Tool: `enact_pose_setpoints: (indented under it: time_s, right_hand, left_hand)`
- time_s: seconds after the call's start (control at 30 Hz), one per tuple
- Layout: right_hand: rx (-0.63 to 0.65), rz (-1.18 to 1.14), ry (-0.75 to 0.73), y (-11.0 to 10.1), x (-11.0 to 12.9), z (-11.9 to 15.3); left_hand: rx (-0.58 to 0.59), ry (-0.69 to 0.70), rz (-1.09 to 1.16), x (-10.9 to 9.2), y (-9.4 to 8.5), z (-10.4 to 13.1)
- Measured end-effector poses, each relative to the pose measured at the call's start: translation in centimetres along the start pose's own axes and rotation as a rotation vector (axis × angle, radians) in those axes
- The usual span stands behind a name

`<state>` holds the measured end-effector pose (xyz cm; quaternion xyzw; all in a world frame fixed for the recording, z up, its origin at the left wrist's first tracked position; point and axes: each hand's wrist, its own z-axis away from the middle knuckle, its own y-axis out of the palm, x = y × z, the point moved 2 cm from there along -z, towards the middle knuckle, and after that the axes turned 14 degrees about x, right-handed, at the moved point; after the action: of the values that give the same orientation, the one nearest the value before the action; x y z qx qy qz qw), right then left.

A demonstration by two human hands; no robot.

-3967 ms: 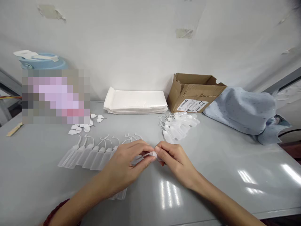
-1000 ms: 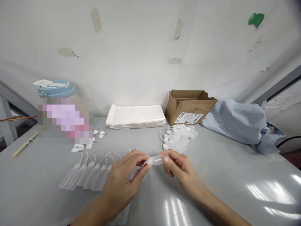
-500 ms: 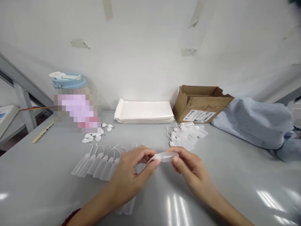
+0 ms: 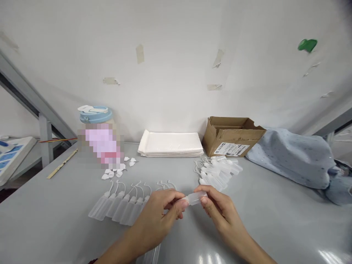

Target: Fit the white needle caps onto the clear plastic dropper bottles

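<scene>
A small translucent plastic bottle (image 4: pixel 195 198) lies sideways between my two hands. My left hand (image 4: pixel 162 214) pinches its white cap end with thumb and fingers. The bottle's base end is gripped by my right hand (image 4: pixel 221 211). Several similar bottles (image 4: pixel 117 207) with white caps and thin curved tubes lie in a row on the left, partly hidden behind my left hand and forearm. Another pile of such bottles (image 4: pixel 218 170) lies at the back right, in front of the cardboard box. Small white caps (image 4: pixel 111 173) are scattered at the back left.
On the grey table (image 4: pixel 275 220) stand a cardboard box (image 4: pixel 233 137), a stack of white sheets or bags (image 4: pixel 172 143) and a blue-lidded container (image 4: pixel 96 115). Light blue cloth (image 4: pixel 294 157) lies at right. A yellowish stick (image 4: pixel 62 164) rests at the left edge.
The camera view has tilted up, so things appear lower. My left fingers now cover more of the cap, and its tube no longer shows. Both hands still hold the bottle.
</scene>
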<state>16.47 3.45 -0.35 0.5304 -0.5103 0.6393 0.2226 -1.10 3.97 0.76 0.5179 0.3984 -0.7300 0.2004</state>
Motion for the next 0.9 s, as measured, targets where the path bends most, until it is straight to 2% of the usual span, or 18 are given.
enact_pose_setpoints:
  time_s: [0.1, 0.3, 0.43, 0.53, 0.63, 0.7, 0.73, 0.8, 0.83, 0.9]
  right_hand:
    - [0.010, -0.006, 0.018, 0.0, 0.1, 0.0]
    - [0.038, -0.136, 0.153, 0.4, -0.9, -0.1]
    - [0.068, -0.282, 0.226, 0.7, -1.3, -0.3]
    - [0.089, -0.376, 0.247, 0.7, -1.3, -0.4]
    - [0.067, -0.365, 0.200, 0.0, -1.3, -0.5]
    - [-0.032, -0.304, 0.168, -1.1, -1.4, -0.6]
    - [-0.101, -0.272, 0.160, -1.9, -1.6, -0.7]
    - [-0.246, -0.203, 0.155, -3.4, -2.0, -0.9]
    - [-0.309, -0.163, 0.155, -4.1, -2.3, -1.0]
    - [-0.417, -0.081, 0.149, -5.4, -2.7, -1.1]
  left_hand:
    - [-0.044, 0.068, -0.169, 0.3, 0.2, -0.1]
    - [-0.183, 0.352, -0.682, 1.1, 0.7, 0.0]
    - [-0.220, 0.429, -0.928, 1.2, 1.0, 0.0]
    - [-0.223, 0.471, -0.923, 0.7, 0.9, 0.1]
    - [-0.225, 0.502, -0.726, 0.4, -0.5, 0.3]
    - [-0.318, 0.439, -0.666, 0.9, -2.6, 0.4]
    - [-0.397, 0.363, -0.700, 1.5, -4.0, 0.5]
    - [-0.512, 0.129, -0.852, 2.9, -7.0, 0.5]
    - [-0.540, -0.010, -0.934, 3.8, -8.4, 0.5]
    - [-0.560, -0.111, -0.958, 5.5, -10.8, 0.6]
